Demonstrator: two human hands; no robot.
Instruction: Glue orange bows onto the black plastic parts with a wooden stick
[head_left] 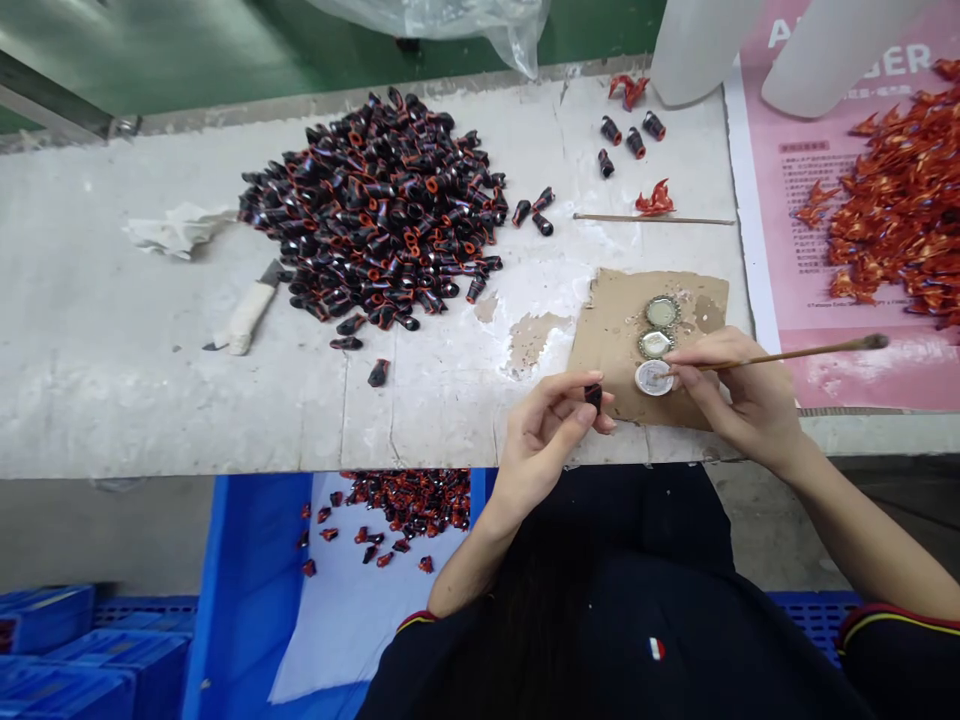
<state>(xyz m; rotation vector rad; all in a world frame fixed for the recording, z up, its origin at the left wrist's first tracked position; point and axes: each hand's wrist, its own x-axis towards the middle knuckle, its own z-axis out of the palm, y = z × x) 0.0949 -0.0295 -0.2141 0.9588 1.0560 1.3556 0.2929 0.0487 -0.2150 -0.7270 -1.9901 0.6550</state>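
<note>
Between the thumb and fingers of my left hand (544, 430) is a small black-and-red piece (593, 397), held just left of the cardboard. My right hand (739, 395) is closed in a pinch around a thin brown stick (795, 354) with a dark, thickened far end. The stick's near tip is at a round white cap (654, 379) on the cardboard (611, 310). Above that cap sit two crimped bottle caps, one with whitish contents (655, 345) and one with pale green-grey contents (662, 312).
A large pile of black-and-red pieces (382, 210) lies left of centre. Orange-red pieces (885, 200) are heaped on a pink printed sheet (825, 350) at right. A second stick (652, 219) lies behind the cardboard. A cloth-wrapped blade (251, 310) lies left; a blue bin (255, 590) with finished-looking pieces stands below.
</note>
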